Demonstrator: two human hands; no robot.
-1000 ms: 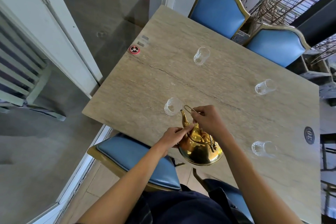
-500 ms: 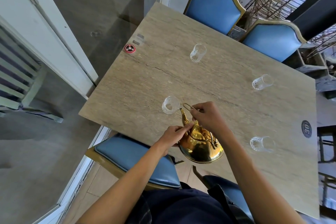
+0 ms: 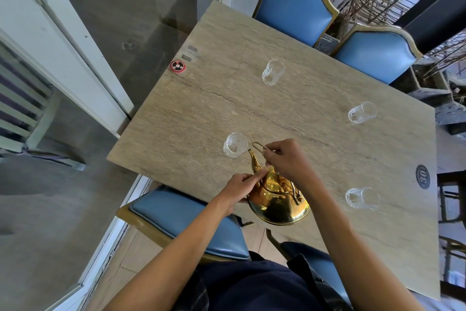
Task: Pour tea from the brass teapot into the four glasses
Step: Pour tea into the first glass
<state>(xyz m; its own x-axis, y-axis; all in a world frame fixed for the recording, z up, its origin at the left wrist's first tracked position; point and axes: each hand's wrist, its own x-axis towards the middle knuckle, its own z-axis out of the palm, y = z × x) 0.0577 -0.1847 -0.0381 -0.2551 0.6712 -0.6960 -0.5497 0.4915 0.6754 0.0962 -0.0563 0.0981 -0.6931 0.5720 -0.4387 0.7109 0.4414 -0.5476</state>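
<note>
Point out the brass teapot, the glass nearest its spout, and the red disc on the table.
brass teapot (image 3: 278, 206), head view, on its shiny round belly.
nearest glass (image 3: 235, 145), head view, on its open mouth.
red disc (image 3: 178, 66), head view, on its centre.

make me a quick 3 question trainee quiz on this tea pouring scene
1. Multiple choice: the shiny brass teapot points its spout toward which clear cut-glass tumbler? A) near-left tumbler B) far-left tumbler C) near-right tumbler
2. True or false: the right hand grips the teapot's thin wire handle.
3. Fill in: the left hand rests against the teapot's ____ .

Key: 1. A. 2. True. 3. Lid area, by the base of the spout.
</note>
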